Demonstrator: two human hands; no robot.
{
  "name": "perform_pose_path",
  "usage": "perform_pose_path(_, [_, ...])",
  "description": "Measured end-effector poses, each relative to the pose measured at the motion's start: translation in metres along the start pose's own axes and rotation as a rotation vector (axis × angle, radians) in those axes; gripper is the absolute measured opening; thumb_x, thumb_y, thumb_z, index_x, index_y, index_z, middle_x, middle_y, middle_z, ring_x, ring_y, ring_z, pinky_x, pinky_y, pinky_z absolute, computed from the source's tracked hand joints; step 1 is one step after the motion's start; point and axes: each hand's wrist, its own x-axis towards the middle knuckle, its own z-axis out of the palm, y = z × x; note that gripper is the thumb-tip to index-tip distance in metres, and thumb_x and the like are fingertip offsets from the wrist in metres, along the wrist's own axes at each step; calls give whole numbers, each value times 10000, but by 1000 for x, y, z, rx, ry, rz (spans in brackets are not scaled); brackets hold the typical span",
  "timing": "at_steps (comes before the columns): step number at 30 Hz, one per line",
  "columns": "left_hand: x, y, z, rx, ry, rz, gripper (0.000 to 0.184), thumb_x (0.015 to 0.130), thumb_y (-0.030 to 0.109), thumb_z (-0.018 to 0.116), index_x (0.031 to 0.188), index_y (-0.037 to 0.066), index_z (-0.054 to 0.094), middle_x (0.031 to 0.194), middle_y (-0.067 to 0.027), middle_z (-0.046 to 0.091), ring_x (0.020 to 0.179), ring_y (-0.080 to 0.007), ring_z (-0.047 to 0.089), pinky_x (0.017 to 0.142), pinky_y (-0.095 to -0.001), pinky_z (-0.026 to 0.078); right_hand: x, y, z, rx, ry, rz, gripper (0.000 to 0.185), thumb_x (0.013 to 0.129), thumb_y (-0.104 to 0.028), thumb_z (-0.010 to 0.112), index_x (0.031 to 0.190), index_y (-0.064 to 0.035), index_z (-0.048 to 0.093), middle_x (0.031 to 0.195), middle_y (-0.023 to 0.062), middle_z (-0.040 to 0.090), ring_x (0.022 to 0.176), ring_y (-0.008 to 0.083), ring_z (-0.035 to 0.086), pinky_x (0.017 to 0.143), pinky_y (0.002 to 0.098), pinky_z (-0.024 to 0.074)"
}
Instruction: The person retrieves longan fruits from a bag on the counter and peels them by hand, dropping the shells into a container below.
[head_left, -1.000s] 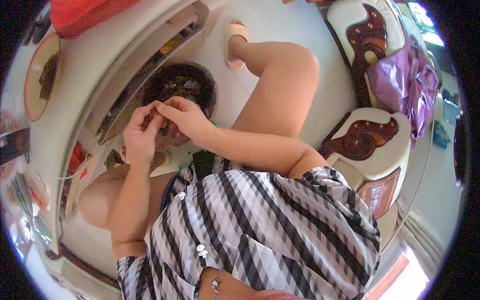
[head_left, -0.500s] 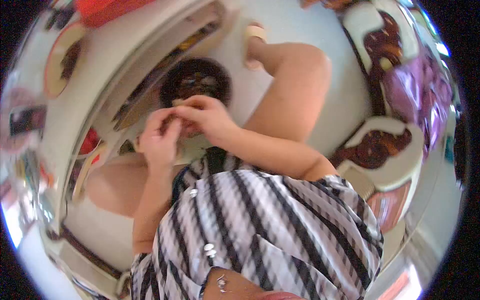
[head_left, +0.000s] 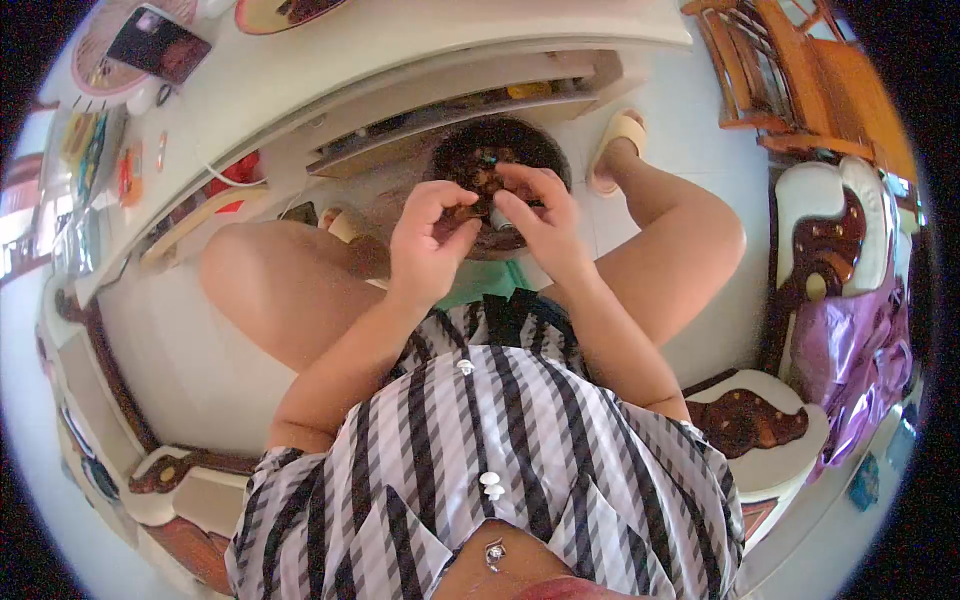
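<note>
My left hand (head_left: 432, 238) is curled, with its thumb and index fingertip close together in a pinch. My right hand (head_left: 540, 218) faces it, fingers bent towards the thumb. A little space lies between the two hands. Something small and dark seems to be at the left fingertips, and something small and pale beside the right thumb; both are too small to name. Below the hands, between my legs, stands a dark round container (head_left: 553, 152) with small unclear bits inside. Part of it is hidden by my hands. Something green (head_left: 490, 284) shows just in front of it.
A long white table (head_left: 420, 55) with an open shelf or drawer (head_left: 375, 142) runs ahead. On it lie a phone (head_left: 158, 45) and a rimmed tray (head_left: 262, 22). Cushioned seats with dark carved wood (head_left: 835, 235), a purple bag (head_left: 850, 345) and a wooden chair (head_left: 740, 70) stand at the right.
The view has swung, so the table now runs across the top. My hands, together at the fingertips before, are now apart above the round container.
</note>
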Motion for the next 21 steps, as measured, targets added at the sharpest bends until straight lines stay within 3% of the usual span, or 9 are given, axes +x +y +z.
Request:
perform_pose_path(1, [2,0,0,33,11,41,292,630,-5,641,903,62,562,940,-90,540,905,-239,523,805,-293,414,-1,-16,-5,-94,-85,2,294,700,-172,667,954,-38,602,995,127,563,770,179,566,648,269,460])
perform_pose_path(4, [3,-7,2,104,42,175,286,607,-8,643,876,55,569,907,-107,548,886,-264,531,793,-314,429,-3,-9,3,-69,-158,8,259,724,-151,646,943,-19,604,900,102,601,746,168,577,636,258,464])
perform_pose_path(7, [9,-2,9,-14,95,204,265,606,-30,628,854,48,575,882,-107,553,865,-271,537,766,-325,438,-1,-12,-1,265,-95,210,200,781,-93,572,959,-4,597,856,70,617,731,126,576,614,226,466])
perform_pose_path(9, [5,-2,8,-84,88,82,277,613,-41,618,873,46,575,908,-98,552,886,-256,533,769,-321,436,-4,-28,-7,481,-49,364,192,801,-64,536,979,-19,593,873,59,613,712,100,560,592,212,465])
perform_pose_path(13, [17,-7,19,39,48,80,361,636,5,616,989,72,577,1049,-103,537,1005,-255,511,873,-321,399,0,-15,-19,572,-14,292,185,801,-58,536,971,-13,594,847,52,607,702,97,554,572,209,464])
perform_pose_path(14, [22,-11,25,13,67,74,347,635,-14,614,976,44,582,1051,-126,521,1005,-269,494,843,-322,408,1,-17,-19,633,0,240,191,787,-40,553,971,-8,593,839,52,605,696,96,550,574,206,461])
perform_pose_path(16, [27,-13,30,-47,81,20,288,697,13,612,983,35,585,991,-92,564,916,-208,540,791,-292,431,2,-19,-22,566,31,201,201,771,1,561,970,-1,589,847,53,600,706,96,550,595,204,462])
perform_pose_path(19, [29,-3,26,-566,-125,-386,225,751,44,610,974,27,589,898,-46,600,798,-124,557,718,-244,447,0,-25,-19,404,45,87,220,744,38,566,960,0,587,852,42,597,712,106,554,626,205,463])
perform_pose_path(21, [28,5,25,-706,-133,-386,218,765,41,607,981,20,587,881,-38,609,793,-102,553,722,-231,447,0,-19,-20,266,49,-55,235,724,41,578,954,-4,585,860,38,599,717,113,559,645,214,466])
